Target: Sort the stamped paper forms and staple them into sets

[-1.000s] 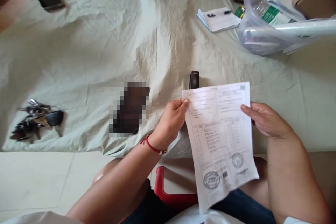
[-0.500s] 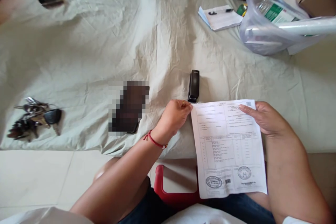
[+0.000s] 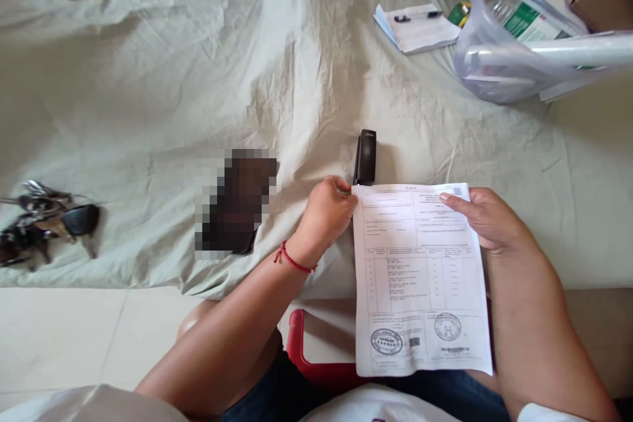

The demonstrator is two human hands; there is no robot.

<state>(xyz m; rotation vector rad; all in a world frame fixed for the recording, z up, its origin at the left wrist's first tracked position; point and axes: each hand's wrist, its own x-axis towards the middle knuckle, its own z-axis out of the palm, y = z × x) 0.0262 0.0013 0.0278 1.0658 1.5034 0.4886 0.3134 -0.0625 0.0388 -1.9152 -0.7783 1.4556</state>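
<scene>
Printed sheet, white, with table lines and two round stamps near its lower edge: held flat over the person's lap at the near edge of the bed, its top reaching onto the pale wrinkled cover. Left hand, red thread at the wrist: fingers pinched shut on the sheet's top left corner. Right hand: fingers closed along the sheet's top right edge, thumb lying across the print. Black stapler: on the cover, just beyond the sheet's top left corner, lengthwise away from the person. Bunch of keys: far left on the cover. Notepad with pen: upper right. Clear plastic tub of papers: beside the notepad. Red stool: under the person.
</scene>
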